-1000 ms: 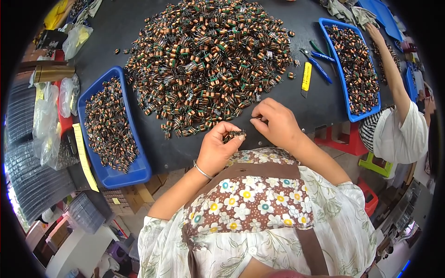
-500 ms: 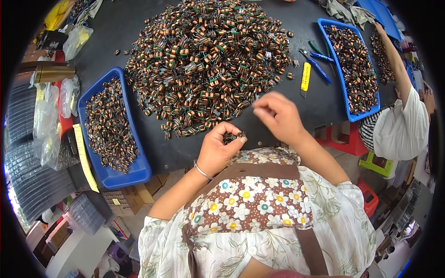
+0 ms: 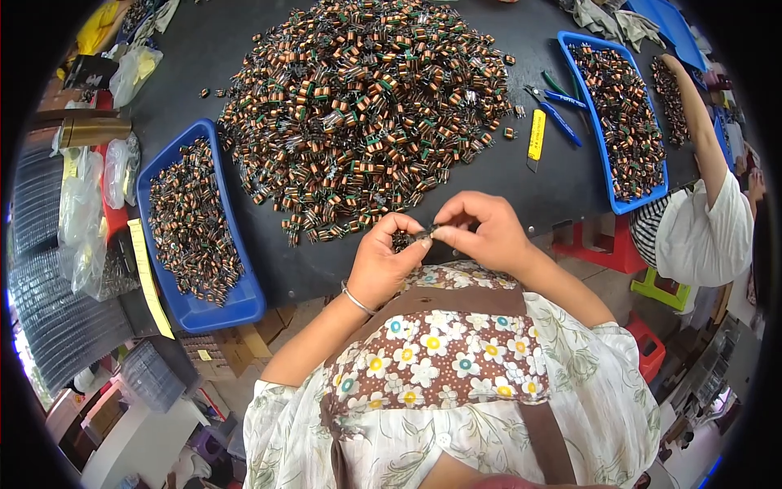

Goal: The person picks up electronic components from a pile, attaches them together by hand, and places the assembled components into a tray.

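Judged part-way: small coils (image 3: 401,241) are clamped in the left hand (image 3: 380,267), met there by the right hand (image 3: 494,238), whose grip can't be told; left blue bin (image 3: 254,300) is mostly filled, large pile (image 3: 358,122) left unbinned on the table (image 3: 179,91).

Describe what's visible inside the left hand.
Some small dark parts show in the curl of the left hand. The hand covers the rest: how many there are, and what lies deeper, cannot be seen.
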Action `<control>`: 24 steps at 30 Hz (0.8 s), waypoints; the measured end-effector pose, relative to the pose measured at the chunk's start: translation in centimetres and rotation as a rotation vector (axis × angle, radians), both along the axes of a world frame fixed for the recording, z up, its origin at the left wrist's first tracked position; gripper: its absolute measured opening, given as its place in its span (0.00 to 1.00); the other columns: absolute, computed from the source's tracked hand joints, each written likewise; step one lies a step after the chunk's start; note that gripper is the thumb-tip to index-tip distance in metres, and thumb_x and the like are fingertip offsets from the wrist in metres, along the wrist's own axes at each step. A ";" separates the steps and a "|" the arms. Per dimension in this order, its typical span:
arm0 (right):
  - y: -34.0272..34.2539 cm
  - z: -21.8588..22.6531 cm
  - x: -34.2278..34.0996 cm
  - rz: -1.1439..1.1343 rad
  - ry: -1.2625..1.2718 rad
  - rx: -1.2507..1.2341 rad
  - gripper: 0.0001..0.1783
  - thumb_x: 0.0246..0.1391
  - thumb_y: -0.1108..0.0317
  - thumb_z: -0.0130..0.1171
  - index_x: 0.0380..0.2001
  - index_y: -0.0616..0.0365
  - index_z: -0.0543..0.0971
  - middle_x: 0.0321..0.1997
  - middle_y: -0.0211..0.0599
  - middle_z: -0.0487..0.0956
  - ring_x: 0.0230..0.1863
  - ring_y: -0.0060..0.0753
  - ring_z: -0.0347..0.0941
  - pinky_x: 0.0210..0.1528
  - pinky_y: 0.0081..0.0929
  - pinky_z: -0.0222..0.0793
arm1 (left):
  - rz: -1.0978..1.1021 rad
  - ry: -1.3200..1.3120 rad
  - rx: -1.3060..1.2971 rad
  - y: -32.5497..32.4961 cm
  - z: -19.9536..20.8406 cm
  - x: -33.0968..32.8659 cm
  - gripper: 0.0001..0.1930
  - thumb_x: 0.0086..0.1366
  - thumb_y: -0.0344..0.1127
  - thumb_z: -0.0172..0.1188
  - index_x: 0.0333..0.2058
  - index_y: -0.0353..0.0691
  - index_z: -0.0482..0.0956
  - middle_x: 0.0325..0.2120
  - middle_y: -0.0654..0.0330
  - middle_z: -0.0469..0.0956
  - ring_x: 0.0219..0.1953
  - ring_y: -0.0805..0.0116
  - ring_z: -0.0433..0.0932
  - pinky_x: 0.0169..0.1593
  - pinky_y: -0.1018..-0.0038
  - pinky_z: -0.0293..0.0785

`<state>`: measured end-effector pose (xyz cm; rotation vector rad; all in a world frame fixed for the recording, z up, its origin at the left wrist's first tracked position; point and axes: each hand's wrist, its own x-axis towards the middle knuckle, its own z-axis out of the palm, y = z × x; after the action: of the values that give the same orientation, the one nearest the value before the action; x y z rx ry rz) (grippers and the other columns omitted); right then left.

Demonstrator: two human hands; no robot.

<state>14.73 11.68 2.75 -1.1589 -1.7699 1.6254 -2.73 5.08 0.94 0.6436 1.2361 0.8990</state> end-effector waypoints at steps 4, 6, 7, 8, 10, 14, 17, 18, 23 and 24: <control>-0.4 0.7 -0.2 0.061 -0.010 0.115 0.05 0.45 0.75 0.61 0.27 0.63 0.78 0.27 0.35 0.77 0.24 0.19 0.72 0.27 0.16 0.67 | 0.005 -0.045 -0.031 0.2 0.9 0.0 0.07 0.54 0.25 0.61 0.31 0.37 0.71 0.27 0.67 0.70 0.24 0.85 0.67 0.28 0.86 0.65; 0.5 0.9 0.1 0.088 -0.027 0.112 0.04 0.45 0.75 0.60 0.26 0.63 0.78 0.28 0.37 0.78 0.26 0.24 0.74 0.29 0.19 0.68 | 0.002 -0.012 -0.012 0.1 0.2 -0.1 0.07 0.54 0.24 0.61 0.31 0.37 0.71 0.27 0.67 0.70 0.25 0.84 0.68 0.30 0.85 0.66; 1.1 0.6 0.2 0.018 -0.096 0.298 0.03 0.45 0.75 0.60 0.27 0.63 0.78 0.29 0.37 0.78 0.29 0.27 0.74 0.32 0.21 0.69 | -0.001 0.020 0.007 0.0 0.1 -0.2 0.08 0.53 0.24 0.61 0.30 0.37 0.71 0.27 0.67 0.70 0.27 0.82 0.69 0.32 0.83 0.67; 1.9 0.2 0.3 -0.052 -0.164 0.483 0.03 0.45 0.76 0.59 0.27 0.62 0.78 0.30 0.38 0.78 0.31 0.30 0.75 0.35 0.24 0.69 | 0.003 0.021 0.007 -0.1 0.2 -0.4 0.08 0.53 0.24 0.61 0.30 0.37 0.71 0.27 0.67 0.70 0.27 0.82 0.69 0.32 0.83 0.67; 4.1 -1.1 1.1 -0.199 -0.297 0.753 0.07 0.44 0.78 0.57 0.31 0.61 0.77 0.35 0.40 0.77 0.40 0.39 0.73 0.42 0.31 0.68 | 0.010 -0.067 -0.076 0.0 1.1 -0.5 0.07 0.53 0.23 0.60 0.30 0.36 0.71 0.27 0.67 0.71 0.29 0.81 0.71 0.37 0.82 0.69; 5.4 -2.7 2.0 -0.167 -0.476 0.913 0.13 0.41 0.80 0.55 0.34 0.60 0.75 0.41 0.41 0.75 0.45 0.44 0.70 0.47 0.36 0.66 | -0.002 -0.030 0.017 0.0 0.8 -0.4 0.07 0.54 0.23 0.60 0.30 0.36 0.71 0.27 0.66 0.72 0.30 0.80 0.73 0.38 0.82 0.70; 4.0 -2.5 2.0 -0.125 -0.506 0.892 0.16 0.39 0.81 0.54 0.37 0.59 0.75 0.43 0.41 0.74 0.47 0.46 0.68 0.49 0.38 0.64 | -0.010 -0.033 0.059 0.0 0.5 -0.3 0.06 0.54 0.23 0.59 0.30 0.35 0.71 0.28 0.64 0.74 0.31 0.78 0.75 0.39 0.82 0.71; 3.4 -2.4 2.1 -0.090 -0.484 0.839 0.16 0.40 0.81 0.54 0.37 0.59 0.75 0.43 0.41 0.74 0.47 0.47 0.68 0.50 0.37 0.64 | -0.002 -0.047 0.050 0.1 0.5 -0.1 0.06 0.55 0.23 0.58 0.31 0.35 0.71 0.28 0.64 0.74 0.31 0.78 0.76 0.37 0.82 0.71; 1.0 -1.4 2.7 0.024 -0.362 0.567 0.19 0.41 0.81 0.55 0.40 0.60 0.75 0.49 0.41 0.73 0.47 0.45 0.69 0.50 0.35 0.64 | -0.051 -0.053 0.003 0.5 0.7 0.2 0.06 0.58 0.25 0.55 0.35 0.35 0.71 0.29 0.62 0.76 0.30 0.79 0.76 0.31 0.84 0.71; 0.9 -1.6 3.0 0.022 -0.364 0.567 0.19 0.41 0.81 0.55 0.40 0.60 0.75 0.49 0.41 0.73 0.47 0.45 0.69 0.50 0.35 0.64 | -0.060 -0.090 -0.012 0.6 0.6 0.3 0.06 0.58 0.25 0.55 0.35 0.35 0.71 0.29 0.61 0.77 0.28 0.79 0.76 0.28 0.85 0.70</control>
<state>17.73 12.58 1.15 -1.1965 -2.2701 0.8494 -2.46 5.65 1.59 0.6214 1.1349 0.8612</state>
